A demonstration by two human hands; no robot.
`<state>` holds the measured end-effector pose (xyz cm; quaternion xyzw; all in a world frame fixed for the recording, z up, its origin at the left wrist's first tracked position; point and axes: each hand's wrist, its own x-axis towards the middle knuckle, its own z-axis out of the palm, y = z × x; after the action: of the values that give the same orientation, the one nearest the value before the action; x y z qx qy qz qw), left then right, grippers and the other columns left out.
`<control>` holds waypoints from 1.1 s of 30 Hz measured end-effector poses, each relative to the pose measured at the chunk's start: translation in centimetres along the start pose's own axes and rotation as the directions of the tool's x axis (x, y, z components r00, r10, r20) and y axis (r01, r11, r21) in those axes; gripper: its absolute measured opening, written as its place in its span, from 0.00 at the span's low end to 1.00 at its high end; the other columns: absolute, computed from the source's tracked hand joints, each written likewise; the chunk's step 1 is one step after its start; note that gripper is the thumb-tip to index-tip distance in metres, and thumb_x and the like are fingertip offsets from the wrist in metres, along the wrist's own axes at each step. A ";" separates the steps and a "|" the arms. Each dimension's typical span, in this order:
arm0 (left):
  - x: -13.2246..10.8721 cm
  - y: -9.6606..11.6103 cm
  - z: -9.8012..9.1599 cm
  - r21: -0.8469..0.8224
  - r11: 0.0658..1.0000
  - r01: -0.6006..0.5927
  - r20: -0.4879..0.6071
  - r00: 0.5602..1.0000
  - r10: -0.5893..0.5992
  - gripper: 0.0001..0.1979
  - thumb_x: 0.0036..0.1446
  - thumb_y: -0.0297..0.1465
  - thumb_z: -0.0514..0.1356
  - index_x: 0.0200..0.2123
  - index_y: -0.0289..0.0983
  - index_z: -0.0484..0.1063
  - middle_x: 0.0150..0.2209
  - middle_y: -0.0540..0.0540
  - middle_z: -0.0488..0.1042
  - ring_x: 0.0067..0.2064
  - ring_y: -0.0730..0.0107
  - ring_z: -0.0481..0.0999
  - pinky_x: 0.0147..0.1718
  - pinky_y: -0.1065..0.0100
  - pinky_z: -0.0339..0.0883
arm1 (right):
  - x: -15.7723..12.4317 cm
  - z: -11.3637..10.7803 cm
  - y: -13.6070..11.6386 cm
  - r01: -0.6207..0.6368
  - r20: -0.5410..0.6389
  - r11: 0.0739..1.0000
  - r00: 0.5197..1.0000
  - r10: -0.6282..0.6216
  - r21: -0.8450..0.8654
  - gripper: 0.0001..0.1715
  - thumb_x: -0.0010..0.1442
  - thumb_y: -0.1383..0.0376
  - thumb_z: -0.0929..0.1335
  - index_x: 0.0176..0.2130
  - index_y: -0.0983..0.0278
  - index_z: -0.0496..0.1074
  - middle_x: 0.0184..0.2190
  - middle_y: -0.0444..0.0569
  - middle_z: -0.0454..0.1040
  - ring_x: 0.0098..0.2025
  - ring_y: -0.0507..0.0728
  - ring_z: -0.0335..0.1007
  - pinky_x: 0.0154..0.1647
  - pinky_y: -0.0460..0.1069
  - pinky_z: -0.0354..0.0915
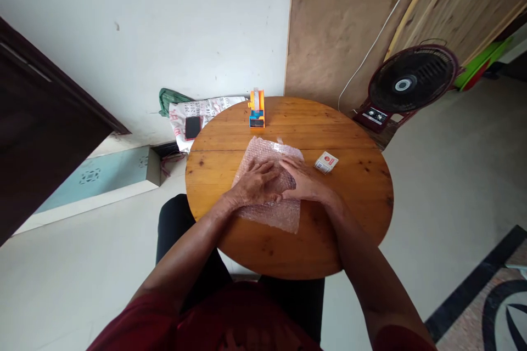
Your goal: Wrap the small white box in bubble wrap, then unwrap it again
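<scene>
A pinkish sheet of bubble wrap (274, 218) lies on the round wooden table (272, 252) in front of me. My left hand (256, 184) rests on its left part, fingers stretched toward the right. On the right part lies my right hand (302, 180), with its fingers pointing left and thumb close to the left hand's fingertips. Both hands look flat and hold nothing that I can make out. Whether anything sits under or inside the wrap cannot be seen. A shiny strip, perhaps clear tape (279, 147), shows at its far edge.
An orange and blue tape dispenser (257, 112) stands at the table's far edge. A small white box with a red mark (326, 162) lies right of the wrap. Beyond the table are a dark fan (405, 85), a printed white sack (177, 120) and a dark flat object (192, 128).
</scene>
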<state>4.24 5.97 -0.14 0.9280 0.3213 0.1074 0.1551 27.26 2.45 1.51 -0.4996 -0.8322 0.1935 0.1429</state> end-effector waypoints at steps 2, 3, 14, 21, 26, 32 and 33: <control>0.0 0.0 0.1 -0.004 1.000 0.005 -0.006 1.000 -0.005 0.43 0.52 0.57 0.65 0.64 0.39 0.68 0.70 0.35 0.58 0.73 0.44 0.53 0.71 0.41 0.35 | 0.0 0.0 0.3 0.004 -0.003 1.000 1.000 -0.004 0.006 0.59 0.49 0.53 0.77 0.70 0.66 0.55 0.72 0.64 0.53 0.74 0.70 0.46 0.71 0.67 0.49; 0.0 0.1 0.1 -0.008 1.000 0.008 -0.005 1.000 -0.008 0.43 0.51 0.57 0.65 0.64 0.39 0.68 0.70 0.35 0.59 0.73 0.44 0.53 0.71 0.41 0.35 | 0.1 0.0 0.4 -0.002 -0.002 1.000 1.000 0.002 0.005 0.59 0.49 0.53 0.77 0.70 0.66 0.55 0.72 0.64 0.53 0.74 0.70 0.46 0.71 0.67 0.49; -0.1 0.6 -0.7 0.003 0.998 0.062 0.022 0.998 -0.062 0.43 0.52 0.57 0.65 0.65 0.40 0.66 0.71 0.36 0.56 0.73 0.45 0.51 0.71 0.39 0.34 | -0.2 -0.3 0.4 -0.110 0.010 0.993 0.994 0.110 -0.050 0.59 0.49 0.53 0.76 0.70 0.69 0.55 0.72 0.66 0.50 0.74 0.71 0.45 0.71 0.66 0.50; -0.2 0.9 -0.7 0.019 0.998 0.056 -0.019 0.998 -0.055 0.45 0.52 0.59 0.63 0.65 0.37 0.66 0.71 0.32 0.55 0.73 0.40 0.50 0.70 0.37 0.35 | -0.4 -0.3 1.1 -0.118 -0.080 0.991 0.990 0.113 -0.065 0.36 0.63 0.58 0.66 0.66 0.69 0.62 0.69 0.64 0.59 0.71 0.69 0.54 0.70 0.66 0.54; -0.2 1.6 0.0 0.017 0.998 -0.057 0.014 0.998 0.057 0.43 0.56 0.58 0.60 0.69 0.43 0.61 0.73 0.33 0.51 0.74 0.39 0.46 0.69 0.35 0.33 | -0.3 0.0 1.7 -0.112 -0.164 0.991 0.981 0.099 -0.071 0.28 0.68 0.63 0.58 0.62 0.69 0.67 0.66 0.64 0.65 0.68 0.67 0.60 0.69 0.65 0.57; -0.1 2.0 0.3 0.021 0.997 -0.075 0.068 0.995 0.074 0.46 0.53 0.60 0.60 0.70 0.44 0.59 0.73 0.32 0.50 0.74 0.36 0.44 0.67 0.31 0.29 | 0.1 0.6 1.3 -0.105 -0.241 0.986 0.968 0.070 -0.133 0.26 0.65 0.69 0.59 0.59 0.67 0.71 0.63 0.61 0.69 0.65 0.67 0.65 0.66 0.64 0.62; -0.1 2.0 0.3 0.022 0.997 -0.072 0.069 0.995 0.070 0.47 0.53 0.60 0.61 0.70 0.44 0.58 0.73 0.32 0.50 0.74 0.36 0.44 0.67 0.30 0.30 | 0.1 0.6 1.0 -0.092 -0.263 0.987 0.963 0.055 -0.129 0.24 0.65 0.68 0.59 0.57 0.67 0.73 0.61 0.61 0.71 0.64 0.67 0.67 0.65 0.63 0.63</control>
<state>5.40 4.32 0.30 0.9438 0.2838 0.0771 0.1507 27.75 2.90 0.56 -0.5598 -0.7989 0.0729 0.2073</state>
